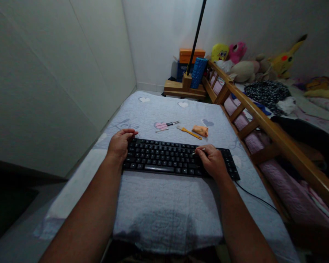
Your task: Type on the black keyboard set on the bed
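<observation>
A black keyboard (pixel 159 155) lies across the cloth-covered table. At its left end my left hand (pixel 121 143) is closed around the upper corner, with its fingertips by the top edge. My right hand (pixel 211 159) rests over the right part of the keys, its fingers pinching a thin white cotton swab (pixel 199 151) whose tip points left toward the keys. Beyond the keyboard lie another cotton swab (pixel 161 130), a slim tool with a black handle and metal tip (pixel 172 124), a yellow-handled brush (pixel 191 133) and a folded orange cloth (pixel 200 130).
The keyboard's cable (pixel 256 197) runs off to the right. A wooden bed rail (pixel 259 117) borders the table on that side, with plush toys (pixel 237 53) on the bed behind. A wooden stand (pixel 178 86) with a black pole is at the back; a pale wall (pixel 79 73) rises at left.
</observation>
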Tool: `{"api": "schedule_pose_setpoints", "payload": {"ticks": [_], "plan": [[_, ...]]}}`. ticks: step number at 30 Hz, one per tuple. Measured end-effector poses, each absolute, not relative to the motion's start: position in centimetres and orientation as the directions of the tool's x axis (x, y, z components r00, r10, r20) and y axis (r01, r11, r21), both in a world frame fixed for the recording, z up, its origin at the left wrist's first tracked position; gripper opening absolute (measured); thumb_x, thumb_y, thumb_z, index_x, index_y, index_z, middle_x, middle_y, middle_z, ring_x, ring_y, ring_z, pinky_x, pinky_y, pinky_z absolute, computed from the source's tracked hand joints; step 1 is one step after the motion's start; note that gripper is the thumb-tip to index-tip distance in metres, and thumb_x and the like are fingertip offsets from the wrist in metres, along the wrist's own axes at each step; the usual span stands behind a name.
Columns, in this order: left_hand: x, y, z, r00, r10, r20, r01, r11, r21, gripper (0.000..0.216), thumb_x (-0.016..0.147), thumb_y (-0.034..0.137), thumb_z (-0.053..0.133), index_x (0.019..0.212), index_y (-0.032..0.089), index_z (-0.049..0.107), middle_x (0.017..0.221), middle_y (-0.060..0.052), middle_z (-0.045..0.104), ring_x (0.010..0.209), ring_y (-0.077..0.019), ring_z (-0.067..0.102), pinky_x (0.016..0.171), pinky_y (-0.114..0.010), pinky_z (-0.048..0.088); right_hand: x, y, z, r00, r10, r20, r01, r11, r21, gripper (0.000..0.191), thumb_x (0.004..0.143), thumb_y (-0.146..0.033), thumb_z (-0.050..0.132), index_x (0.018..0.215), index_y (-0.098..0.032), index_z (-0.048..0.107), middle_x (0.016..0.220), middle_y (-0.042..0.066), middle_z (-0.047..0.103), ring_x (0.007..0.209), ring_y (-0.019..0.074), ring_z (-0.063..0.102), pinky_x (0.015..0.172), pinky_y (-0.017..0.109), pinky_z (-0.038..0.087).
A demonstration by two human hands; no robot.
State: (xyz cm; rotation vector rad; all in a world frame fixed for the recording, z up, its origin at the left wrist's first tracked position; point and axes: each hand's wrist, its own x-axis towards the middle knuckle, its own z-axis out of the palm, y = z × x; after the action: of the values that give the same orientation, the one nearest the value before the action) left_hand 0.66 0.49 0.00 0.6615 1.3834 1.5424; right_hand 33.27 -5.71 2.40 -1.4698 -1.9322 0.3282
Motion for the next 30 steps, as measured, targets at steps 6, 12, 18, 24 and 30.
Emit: {"api": "schedule_pose_setpoints", "payload": {"ticks": [6, 12, 18, 24, 30], "plan": [[0.7, 0.5, 0.1, -0.423, 0.886, -0.187, -0.269, 0.074, 0.960, 0.015, 0.058, 0.011, 0.058, 0.072, 0.016, 0.060, 0.072, -0.003, 0.066, 0.071, -0.0139, 0.060, 0.070, -0.026, 0.045, 32.9, -5.6, 2.3, -0.135, 0.923, 0.361, 0.744, 0.335, -0.579, 0.017, 0.086, -0.024, 0.051, 0.079, -0.020, 0.066, 0.084, 0.005, 0.068, 0.085, 0.0204, 0.059, 0.081, 0.035, 0.044], [0.7, 0.5, 0.1, -0.424, 0.888, -0.177, -0.255, 0.071, 0.964, 0.015, 0.058, 0.013, 0.059, 0.073, 0.016, 0.060, 0.072, -0.003, 0.066, 0.072, -0.0146, 0.060, 0.070, -0.026, 0.045, 32.6, -5.7, 2.4, -0.153, 0.917, 0.369, 0.727, 0.357, -0.586, 0.018, 0.086, -0.025, 0.051, 0.079, -0.020, 0.067, 0.083, 0.006, 0.068, 0.085, 0.0210, 0.059, 0.081, 0.036, 0.044], [0.8, 0.4, 0.2, -0.427, 0.889, -0.167, -0.242, 0.066, 0.968, 0.013, 0.059, 0.012, 0.058, 0.072, 0.015, 0.060, 0.072, -0.004, 0.066, 0.073, -0.0143, 0.061, 0.071, -0.026, 0.045, 32.1, -5.7, 2.4, -0.176, 0.911, 0.372, 0.712, 0.379, -0.591, 0.018, 0.086, -0.025, 0.050, 0.080, -0.021, 0.067, 0.082, 0.005, 0.068, 0.085, 0.0216, 0.058, 0.080, 0.038, 0.044], [0.7, 0.5, 0.2, -0.424, 0.888, -0.180, -0.252, 0.075, 0.965, 0.013, 0.059, 0.011, 0.057, 0.071, 0.015, 0.060, 0.072, -0.003, 0.066, 0.072, -0.0144, 0.061, 0.070, -0.026, 0.046, 32.1, -5.7, 2.4, -0.183, 0.909, 0.375, 0.719, 0.384, -0.580, 0.019, 0.087, -0.025, 0.050, 0.080, -0.020, 0.067, 0.083, 0.006, 0.068, 0.085, 0.0214, 0.058, 0.081, 0.037, 0.043], [0.8, 0.4, 0.3, -0.425, 0.887, -0.183, -0.261, 0.074, 0.963, 0.014, 0.059, 0.011, 0.058, 0.072, 0.015, 0.060, 0.072, -0.004, 0.066, 0.072, -0.0142, 0.061, 0.070, -0.026, 0.046, 32.9, -5.7, 2.4, -0.154, 0.919, 0.364, 0.736, 0.352, -0.578, 0.019, 0.086, -0.024, 0.050, 0.078, -0.020, 0.066, 0.082, 0.005, 0.068, 0.084, 0.0210, 0.059, 0.081, 0.036, 0.044]]}}
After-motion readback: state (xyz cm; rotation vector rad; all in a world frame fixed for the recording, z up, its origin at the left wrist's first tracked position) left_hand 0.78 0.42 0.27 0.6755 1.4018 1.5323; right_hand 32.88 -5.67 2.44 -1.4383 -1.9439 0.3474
